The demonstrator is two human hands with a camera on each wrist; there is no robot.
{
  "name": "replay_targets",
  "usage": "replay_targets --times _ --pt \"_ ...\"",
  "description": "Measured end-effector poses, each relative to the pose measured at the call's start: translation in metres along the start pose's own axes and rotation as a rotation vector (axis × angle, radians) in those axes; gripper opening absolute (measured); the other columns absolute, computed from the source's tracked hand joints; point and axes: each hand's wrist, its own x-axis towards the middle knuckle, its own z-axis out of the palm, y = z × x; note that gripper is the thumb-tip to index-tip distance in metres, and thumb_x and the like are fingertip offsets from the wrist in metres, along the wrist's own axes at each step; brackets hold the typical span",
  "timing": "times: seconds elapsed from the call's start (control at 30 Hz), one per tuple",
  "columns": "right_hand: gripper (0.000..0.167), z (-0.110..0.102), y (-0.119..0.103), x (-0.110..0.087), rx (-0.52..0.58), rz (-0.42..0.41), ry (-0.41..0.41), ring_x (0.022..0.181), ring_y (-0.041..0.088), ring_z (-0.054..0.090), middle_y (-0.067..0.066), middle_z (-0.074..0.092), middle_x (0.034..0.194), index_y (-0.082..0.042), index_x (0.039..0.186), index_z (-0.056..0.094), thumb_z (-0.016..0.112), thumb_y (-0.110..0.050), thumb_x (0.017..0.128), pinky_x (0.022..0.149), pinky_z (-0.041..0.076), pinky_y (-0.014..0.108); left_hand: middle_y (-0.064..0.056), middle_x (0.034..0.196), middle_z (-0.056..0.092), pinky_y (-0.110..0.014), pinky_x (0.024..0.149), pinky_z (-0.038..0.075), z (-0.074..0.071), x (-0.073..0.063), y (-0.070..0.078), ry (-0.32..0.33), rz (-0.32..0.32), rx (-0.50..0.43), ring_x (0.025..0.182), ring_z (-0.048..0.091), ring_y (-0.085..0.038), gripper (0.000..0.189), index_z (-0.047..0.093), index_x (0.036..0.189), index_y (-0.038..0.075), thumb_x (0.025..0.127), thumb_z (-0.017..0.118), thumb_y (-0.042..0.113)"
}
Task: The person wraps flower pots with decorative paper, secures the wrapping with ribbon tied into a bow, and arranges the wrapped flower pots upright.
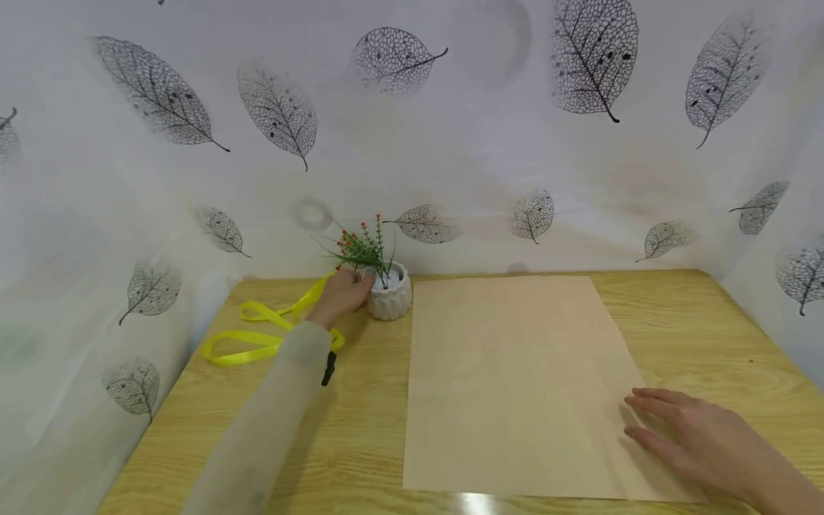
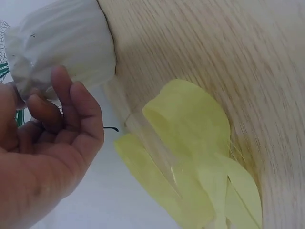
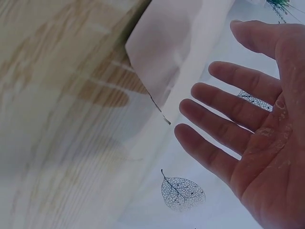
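Note:
At the back of the table, my left hand [image 1: 344,290] grips the left rim of a small white ribbed flower pot [image 1: 390,304]. Green artificial stems with tiny red blossoms [image 1: 360,249] stick up from it. In the left wrist view, curled fingers of the left hand [image 2: 57,124] lie against the side of the pot [image 2: 71,43]. A large sheet of beige paper [image 1: 515,386] lies flat to the right of the pot. Over its lower right edge hovers my right hand [image 1: 702,436]. The right wrist view shows that hand [image 3: 248,119] with fingers spread and nothing in the palm.
A looped yellow ribbon [image 1: 241,347] lies on the wooden table [image 1: 367,422] beside and partly behind the left forearm. Near that forearm sits a small black piece [image 1: 329,369]. A leaf-patterned white curtain [image 1: 450,157] stands along the table's back and sides.

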Motion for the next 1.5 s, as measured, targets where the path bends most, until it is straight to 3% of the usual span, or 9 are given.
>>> replay_targets --times 0.23,0.5,0.7,0.8,1.03,1.17,1.5 --pt "0.045 0.004 0.0 -0.001 0.013 -0.01 0.002 0.103 0.036 0.073 0.011 0.074 0.121 -0.013 0.116 0.077 0.079 -0.046 0.086 0.082 0.058 0.058 -0.003 0.067 0.062 -0.028 0.063 0.045 0.0 0.0 -0.002 -0.023 0.007 -0.021 0.061 0.055 -0.018 0.046 0.051 0.066 0.013 0.103 0.043 0.04" --pt "0.045 0.006 0.001 -0.004 0.016 0.004 0.001 0.104 0.037 0.072 0.011 0.074 0.119 -0.012 0.115 0.078 0.079 -0.047 0.087 0.083 0.057 0.059 -0.003 0.07 0.062 -0.028 0.065 0.046 0.001 -0.004 -0.003 -0.032 0.008 -0.057 0.066 0.056 -0.018 0.045 0.051 0.069 0.014 0.104 0.044 0.04" --pt "0.044 0.006 0.001 -0.005 0.015 0.004 -0.001 0.104 0.036 0.072 0.011 0.075 0.119 -0.012 0.115 0.077 0.079 -0.046 0.087 0.084 0.057 0.058 -0.008 0.078 0.067 -0.025 0.064 0.047 -0.001 -0.008 0.0 -0.015 -0.025 -0.077 0.067 0.057 -0.014 0.041 0.064 0.083 0.008 0.103 0.049 0.041" --pt "0.044 0.006 0.002 -0.005 0.014 0.009 -0.013 0.105 0.036 0.072 0.011 0.074 0.12 -0.012 0.116 0.077 0.078 -0.046 0.088 0.085 0.056 0.058 -0.006 0.077 0.065 -0.025 0.062 0.046 -0.001 -0.009 0.002 0.002 -0.033 -0.04 0.066 0.056 -0.014 0.04 0.066 0.087 0.007 0.102 0.051 0.042" --pt "0.043 0.008 0.003 -0.007 0.018 0.003 -0.004 0.103 0.034 0.073 0.009 0.075 0.117 -0.013 0.115 0.077 0.079 -0.045 0.086 0.084 0.057 0.056 -0.001 0.066 0.049 -0.029 0.054 0.039 0.002 -0.007 0.006 0.035 -0.013 0.114 0.06 0.046 -0.018 0.046 0.053 0.068 0.013 0.102 0.048 0.043" --pt "0.041 0.007 0.003 -0.006 0.018 -0.008 0.006 0.103 0.034 0.073 0.008 0.076 0.116 -0.013 0.114 0.078 0.08 -0.043 0.086 0.083 0.058 0.056 -0.004 0.07 0.044 -0.03 0.053 0.035 0.001 -0.007 0.01 0.043 0.026 0.18 0.058 0.04 -0.018 0.046 0.045 0.065 0.013 0.103 0.045 0.039" --pt "0.038 0.005 0.003 -0.005 0.008 -0.037 0.032 0.101 0.033 0.073 0.006 0.076 0.114 -0.014 0.113 0.078 0.081 -0.041 0.085 0.081 0.058 0.055 -0.01 0.087 0.048 -0.033 0.063 0.039 -0.001 -0.006 0.007 -0.001 0.045 0.2 0.072 0.046 -0.023 0.041 0.053 0.083 0.007 0.106 0.038 0.038"
